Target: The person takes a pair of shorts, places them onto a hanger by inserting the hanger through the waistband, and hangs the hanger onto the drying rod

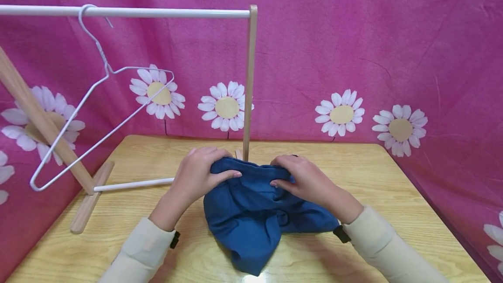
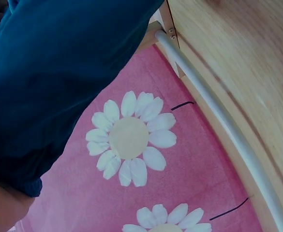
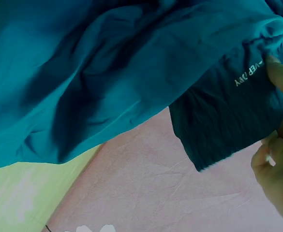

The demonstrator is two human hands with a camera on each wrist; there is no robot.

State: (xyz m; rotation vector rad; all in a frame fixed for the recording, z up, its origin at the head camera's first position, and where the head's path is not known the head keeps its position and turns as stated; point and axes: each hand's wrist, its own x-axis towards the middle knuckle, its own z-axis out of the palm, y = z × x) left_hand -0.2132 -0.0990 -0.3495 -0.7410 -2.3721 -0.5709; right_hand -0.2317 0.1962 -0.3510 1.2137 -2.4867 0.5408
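Note:
Blue shorts (image 1: 247,217) hang bunched between the hands, with their lower part against the tabletop. At the left end of the waistband (image 1: 255,171), the left hand (image 1: 202,169) pinches the cloth, thumb in front and fingers behind. The right hand (image 1: 304,178) grips the other end the same way. Small pale lettering (image 3: 249,73) shows on the band in the right wrist view, beside the right thumb. In the left wrist view the dark blue cloth (image 2: 59,82) covers most of the left hand.
A white wire hanger (image 1: 108,69) hangs from the white rail (image 1: 165,12) of a wooden-legged rack at left. Its right post (image 1: 249,82) rises just behind the shorts. A lower white bar (image 1: 133,184) runs near the left hand. Pink flowered cloth (image 1: 294,56) encloses the wooden table (image 1: 369,178).

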